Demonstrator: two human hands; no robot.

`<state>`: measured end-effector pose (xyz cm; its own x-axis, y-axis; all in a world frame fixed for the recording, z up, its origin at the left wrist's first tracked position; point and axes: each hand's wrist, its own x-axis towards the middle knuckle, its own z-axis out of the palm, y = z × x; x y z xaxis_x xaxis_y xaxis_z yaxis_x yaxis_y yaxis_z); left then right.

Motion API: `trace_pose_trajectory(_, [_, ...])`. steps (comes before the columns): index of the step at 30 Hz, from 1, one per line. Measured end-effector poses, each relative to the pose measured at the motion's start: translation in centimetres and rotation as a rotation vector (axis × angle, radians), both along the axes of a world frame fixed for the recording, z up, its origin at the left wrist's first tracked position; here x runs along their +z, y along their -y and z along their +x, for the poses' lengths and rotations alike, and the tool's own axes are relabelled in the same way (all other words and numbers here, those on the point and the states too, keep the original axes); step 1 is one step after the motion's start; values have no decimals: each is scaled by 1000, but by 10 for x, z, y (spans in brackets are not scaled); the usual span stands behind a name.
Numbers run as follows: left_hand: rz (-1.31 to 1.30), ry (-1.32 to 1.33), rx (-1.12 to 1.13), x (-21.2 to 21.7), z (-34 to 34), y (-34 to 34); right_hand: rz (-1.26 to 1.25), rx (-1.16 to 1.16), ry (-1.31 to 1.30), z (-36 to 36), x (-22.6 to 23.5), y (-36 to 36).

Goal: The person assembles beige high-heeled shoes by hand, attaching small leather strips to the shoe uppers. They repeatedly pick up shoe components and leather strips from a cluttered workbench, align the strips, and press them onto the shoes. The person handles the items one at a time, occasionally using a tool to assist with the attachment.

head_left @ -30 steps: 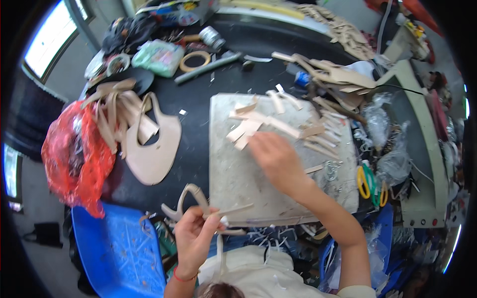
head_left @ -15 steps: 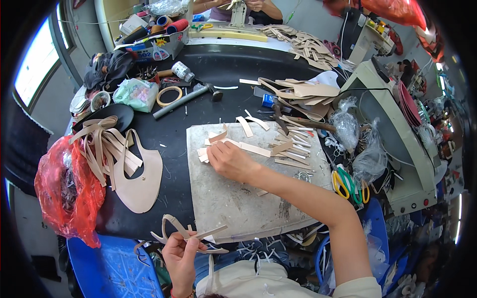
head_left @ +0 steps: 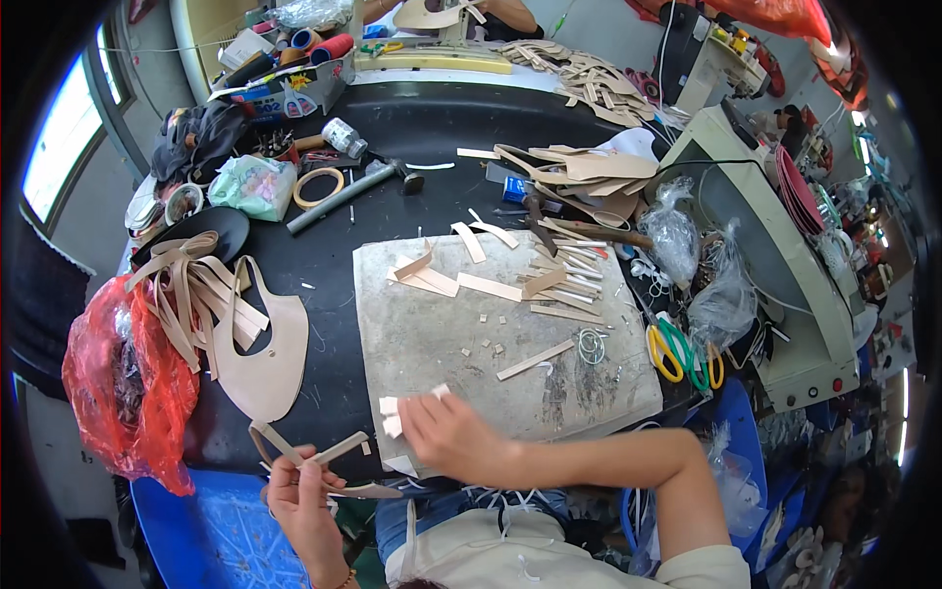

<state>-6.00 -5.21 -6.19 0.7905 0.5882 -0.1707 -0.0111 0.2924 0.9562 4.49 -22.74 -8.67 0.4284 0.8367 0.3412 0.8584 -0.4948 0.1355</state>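
My left hand [head_left: 302, 499] grips a looped tan leather strap piece [head_left: 312, 455] just off the near edge of the black table. My right hand [head_left: 446, 435] rests on the near left corner of the grey stone slab [head_left: 461, 339], fingers touching small pale leather scraps [head_left: 391, 415]. Loose tan strips [head_left: 535, 360] lie further up the slab, with more strips [head_left: 471, 283] near its far edge.
A large tan leather upper [head_left: 260, 348] and a strap bundle [head_left: 186, 285] lie left of the slab beside a red plastic bag [head_left: 123, 383]. Yellow and green scissors [head_left: 677, 353], plastic bags, a hammer [head_left: 353, 191], a tape roll [head_left: 319, 187] and a machine [head_left: 775, 255] surround it.
My right hand pulled back from the strips at the slab's far side to its near left corner. The left hand stays low, still holding the strap piece.
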Motion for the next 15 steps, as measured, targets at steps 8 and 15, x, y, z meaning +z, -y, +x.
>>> trace_pose_trajectory(8, [102,-74,-171,14,8,5,607,-135,-818,9,31,40])
trace_pose_trajectory(15, [59,-160,-496,3,26,30,784,-327,-1410,-5,28,47])
